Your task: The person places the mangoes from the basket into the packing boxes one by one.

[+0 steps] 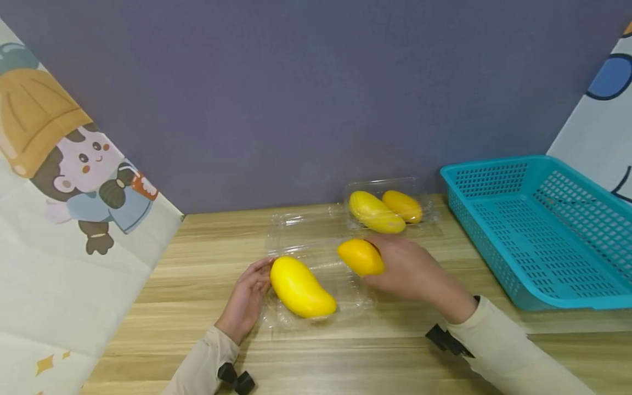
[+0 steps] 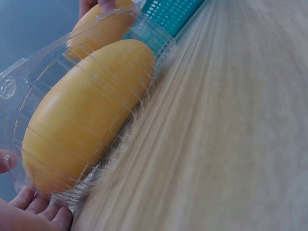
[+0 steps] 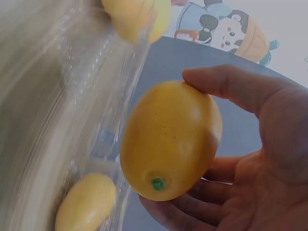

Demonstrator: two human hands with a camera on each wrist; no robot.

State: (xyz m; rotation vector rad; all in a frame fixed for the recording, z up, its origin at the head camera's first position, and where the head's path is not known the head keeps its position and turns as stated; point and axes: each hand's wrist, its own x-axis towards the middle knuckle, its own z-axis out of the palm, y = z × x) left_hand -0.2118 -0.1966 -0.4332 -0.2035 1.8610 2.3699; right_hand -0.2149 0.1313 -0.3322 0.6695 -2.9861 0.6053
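My right hand grips a small yellow mango with a green stem end, its thumb on one side and fingers on the other. The fruit hangs over the right half of a clear plastic clamshell box with its lid folded back. Lying in the left half of that box is a larger yellow mango. My left hand rests at the box's left end, its fingertips touching the plastic wall close to the larger mango.
Behind, against the grey-purple backdrop, stands another clear box holding two mangoes. A turquoise perforated basket sits at the right on the wooden table. Cartoon-printed sheets flank both sides.
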